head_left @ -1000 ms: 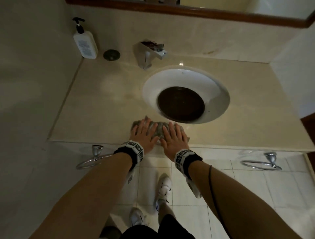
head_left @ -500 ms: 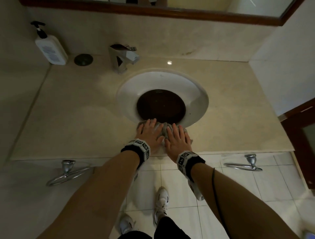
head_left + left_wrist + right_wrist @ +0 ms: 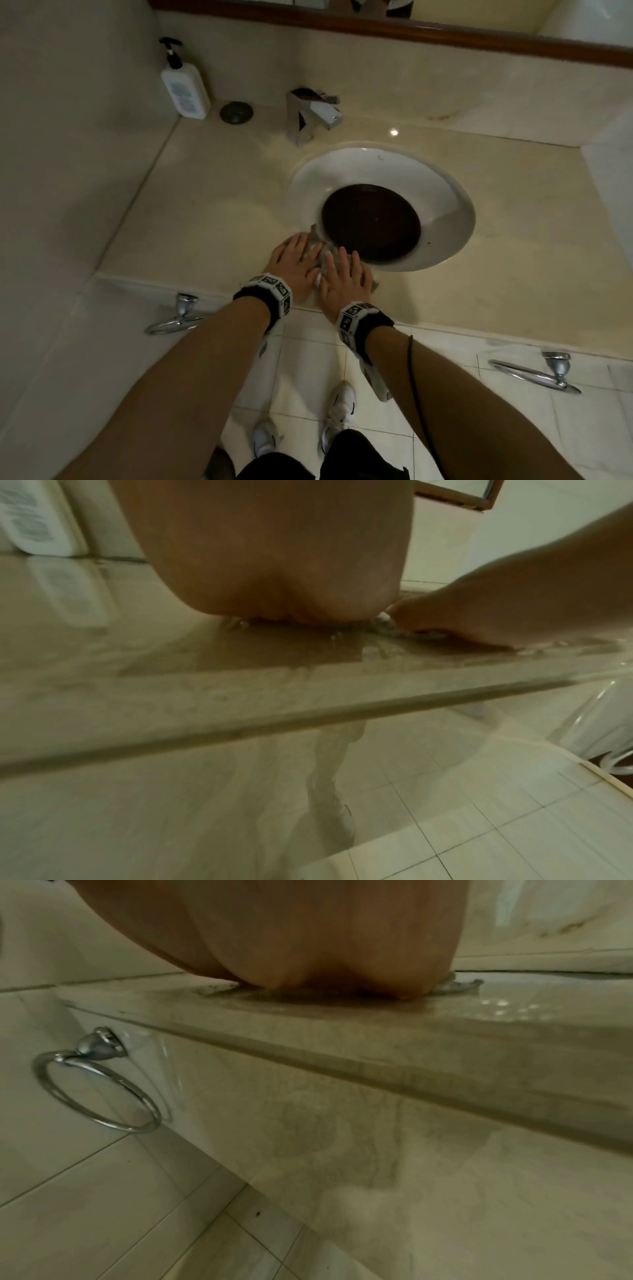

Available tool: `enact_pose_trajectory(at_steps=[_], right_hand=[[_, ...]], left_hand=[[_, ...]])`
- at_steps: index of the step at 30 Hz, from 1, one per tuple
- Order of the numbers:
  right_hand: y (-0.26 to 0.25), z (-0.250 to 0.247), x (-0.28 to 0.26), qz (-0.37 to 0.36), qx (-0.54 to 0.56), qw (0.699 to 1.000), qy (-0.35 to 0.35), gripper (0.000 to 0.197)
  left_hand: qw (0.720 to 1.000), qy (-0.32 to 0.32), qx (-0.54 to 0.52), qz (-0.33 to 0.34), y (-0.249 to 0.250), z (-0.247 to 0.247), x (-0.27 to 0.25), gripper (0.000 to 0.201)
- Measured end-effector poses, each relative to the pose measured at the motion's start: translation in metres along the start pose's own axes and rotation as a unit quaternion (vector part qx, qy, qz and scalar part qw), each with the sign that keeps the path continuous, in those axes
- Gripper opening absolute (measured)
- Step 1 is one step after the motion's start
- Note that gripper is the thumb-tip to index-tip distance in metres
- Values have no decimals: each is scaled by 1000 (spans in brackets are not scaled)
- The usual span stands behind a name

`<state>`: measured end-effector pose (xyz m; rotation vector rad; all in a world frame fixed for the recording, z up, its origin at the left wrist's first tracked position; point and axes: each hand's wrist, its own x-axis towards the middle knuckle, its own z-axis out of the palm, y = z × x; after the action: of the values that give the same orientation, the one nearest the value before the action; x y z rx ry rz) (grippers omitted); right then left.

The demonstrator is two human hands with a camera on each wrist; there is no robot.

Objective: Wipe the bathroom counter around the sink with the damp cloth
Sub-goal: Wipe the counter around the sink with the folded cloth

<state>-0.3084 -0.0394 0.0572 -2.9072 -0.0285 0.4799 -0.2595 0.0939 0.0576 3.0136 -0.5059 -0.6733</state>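
A grey damp cloth lies on the beige counter at the front left rim of the round white sink. My left hand and my right hand press flat on it side by side, fingers straight, covering most of it. One corner of the cloth reaches over the sink rim. In the left wrist view the heel of my left hand sits on the wet counter, with my right hand beside it. In the right wrist view a bit of the cloth shows beside my right hand.
A white pump bottle and a dark round plug stand at the back left by the wall. A chrome tap rises behind the sink. Two chrome towel rings hang below the counter's front edge. A wall closes off the right end.
Both hands slid the cloth along the front of the counter, first right under the sink's front rim, then back left and up against the sink's front left rim.
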Motion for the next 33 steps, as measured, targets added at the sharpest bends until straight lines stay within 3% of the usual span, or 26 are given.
enact_pose_trajectory(at_steps=[10, 15, 19, 27, 33], right_hand=[[-46, 20, -4, -45, -30, 999, 1, 58], [-47, 14, -13, -29, -1, 1000, 2, 55], [-40, 19, -17, 23, 38, 999, 3, 54], [11, 14, -31, 119, 56, 990, 57, 56], [85, 6, -42, 147, 38, 986, 73, 55]], left_hand=[[999, 11, -7, -52, -49, 14, -52, 66], [999, 43, 20, 3, -53, 10, -54, 69], [996, 50, -39, 61, -50, 9, -46, 64], [997, -2, -15, 75, 18, 16, -29, 67], [994, -13, -7, 111, 89, 11, -5, 66]])
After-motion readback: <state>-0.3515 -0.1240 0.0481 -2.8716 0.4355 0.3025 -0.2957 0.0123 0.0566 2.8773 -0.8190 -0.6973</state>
